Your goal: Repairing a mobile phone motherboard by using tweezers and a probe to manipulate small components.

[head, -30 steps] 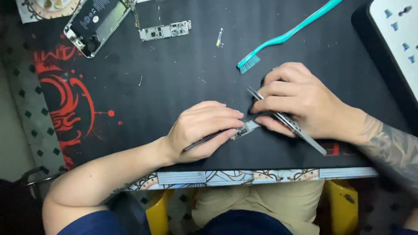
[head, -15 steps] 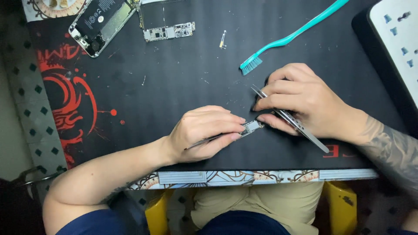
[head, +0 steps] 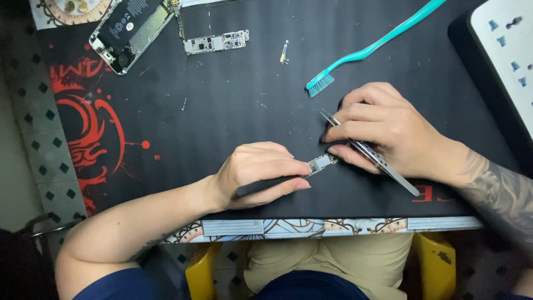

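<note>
Both arms are bare, the right forearm (head: pixel 494 189) at four o'clock carries a dark tattoo, and khaki trousers (head: pixel 333 261) and a navy garment (head: pixel 119 286) show at six o'clock.

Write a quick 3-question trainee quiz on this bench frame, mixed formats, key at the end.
1. True or false: the teal brush lies untouched on the black mat.
2. Which hand holds the metal tweezers? A) left B) right
3. Fill in: the left hand grips a dark tool beside a small ____.

Key:
1. True.
2. B, the right hand.
3. Circuit board piece; a larger loose board and an opened phone lie at the far edge.
</note>
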